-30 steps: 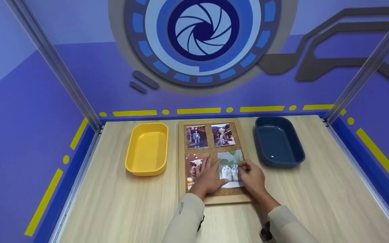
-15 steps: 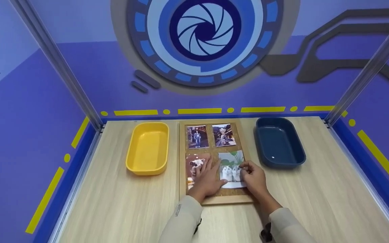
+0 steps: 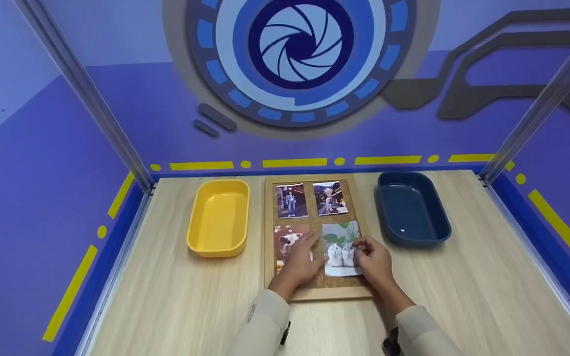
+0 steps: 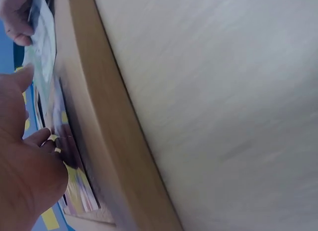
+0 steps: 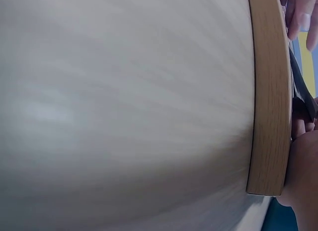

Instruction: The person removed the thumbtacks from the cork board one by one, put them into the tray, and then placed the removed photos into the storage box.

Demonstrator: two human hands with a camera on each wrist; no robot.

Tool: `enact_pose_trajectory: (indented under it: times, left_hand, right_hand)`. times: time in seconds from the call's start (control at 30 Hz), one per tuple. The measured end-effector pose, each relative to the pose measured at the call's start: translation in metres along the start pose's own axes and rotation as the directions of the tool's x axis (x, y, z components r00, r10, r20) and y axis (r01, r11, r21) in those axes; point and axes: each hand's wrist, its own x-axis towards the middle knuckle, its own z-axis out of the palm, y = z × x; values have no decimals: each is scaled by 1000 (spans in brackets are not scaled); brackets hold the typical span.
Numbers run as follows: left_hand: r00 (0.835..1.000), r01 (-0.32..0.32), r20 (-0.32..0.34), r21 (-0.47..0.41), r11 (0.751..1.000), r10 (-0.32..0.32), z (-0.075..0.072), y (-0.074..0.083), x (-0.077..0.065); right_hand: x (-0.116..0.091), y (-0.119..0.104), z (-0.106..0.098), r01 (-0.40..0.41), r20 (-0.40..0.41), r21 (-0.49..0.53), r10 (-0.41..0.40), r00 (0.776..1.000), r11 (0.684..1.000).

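A cork board with a wooden frame (image 3: 319,294) lies on the table and bears several photos. My right hand (image 3: 375,259) pinches the right edge of the photo of two white hamsters (image 3: 335,254), at the board's lower right. In the left wrist view that hamster photo (image 4: 44,44) stands partly raised from the cork at the right hand (image 4: 15,17). My left hand (image 3: 299,262) lies with extended fingers over the photo of a cow (image 3: 285,237) at lower left, covering part of it. Its thumb reaches toward the hamster photo's left edge.
Two smaller photos of people, one at upper left (image 3: 291,200) and one at upper right (image 3: 330,198), sit on the board. A yellow tray (image 3: 218,222) stands left of it, a dark blue tray (image 3: 411,210) right. Printed panels (image 3: 285,143) wall in the table.
My left hand has shifted slightly left, its thumb drawing away from the hamster photo. The right hand keeps its pinch at that photo's right edge.
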Motion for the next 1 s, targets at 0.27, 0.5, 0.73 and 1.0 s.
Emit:
enact_pose_trajectory:
  times: [0.27, 0.5, 0.73, 1.0]
  left_hand:
    - [973, -111, -213, -110, 988, 86, -8, -5, 2]
    - [958, -143, -248, 10, 990, 141, -26, -4, -18]
    - [963, -84, -261, -32, 996, 73, -41, -4, -33]
    - [934, -121, -345, -78, 990, 87, -65, -8, -47]
  right_hand:
    - [0, 1, 1, 0, -27, -14, 0, 1000, 1000]
    - [0, 1, 2, 6, -30, 1, -6, 1000, 1000]
    - [0, 0, 3, -20, -8, 11, 20, 1000, 1000]
    - [-1, -1, 1, -15, -8, 20, 15, 1000, 1000]
